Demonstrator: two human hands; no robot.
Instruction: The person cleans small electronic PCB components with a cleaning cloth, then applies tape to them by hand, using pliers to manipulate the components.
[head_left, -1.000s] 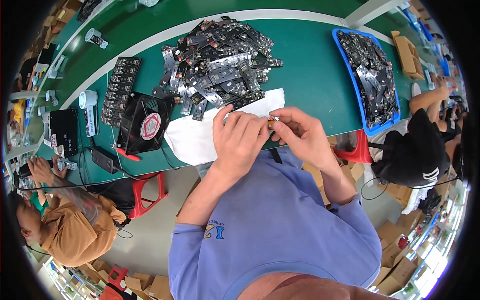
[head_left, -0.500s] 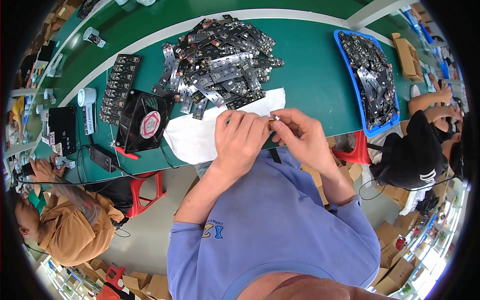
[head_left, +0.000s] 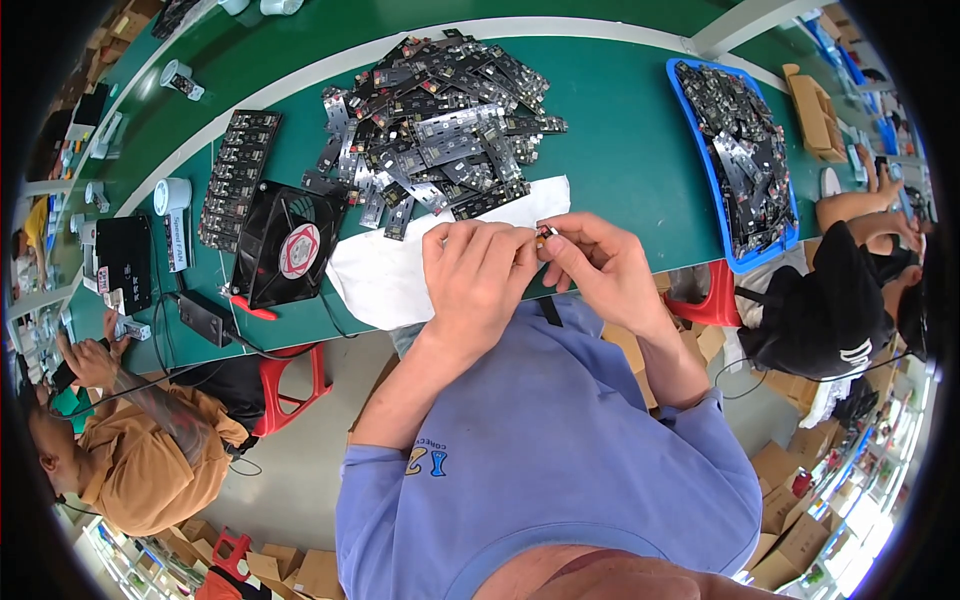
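Over the near edge of the bench, my left hand [head_left: 478, 280] and my right hand [head_left: 600, 268] meet with fingers closed and bent inward. Between their fingertips shows a small part [head_left: 545, 234] with red, white and yellowish bits; my fingers cover most of it, so its kind is unclear. A white cloth [head_left: 375, 285] lies beneath and beside my hands. Just beyond it rises a big heap of narrow black circuit boards [head_left: 450, 125], some with silvery faces.
To the left stand a black cooling fan [head_left: 290, 245], a panel of boards [head_left: 240, 180], a black power adapter [head_left: 205, 318] and red-handled pliers [head_left: 252, 308]. A blue tray [head_left: 706, 165] full of boards sits at right. Co-workers sit on both sides; cables hang over the edge.
My hands stay nearly in place, with the right fingers shifted slightly and more of the small part's red and white showing. At far left, the co-worker's hand has moved.
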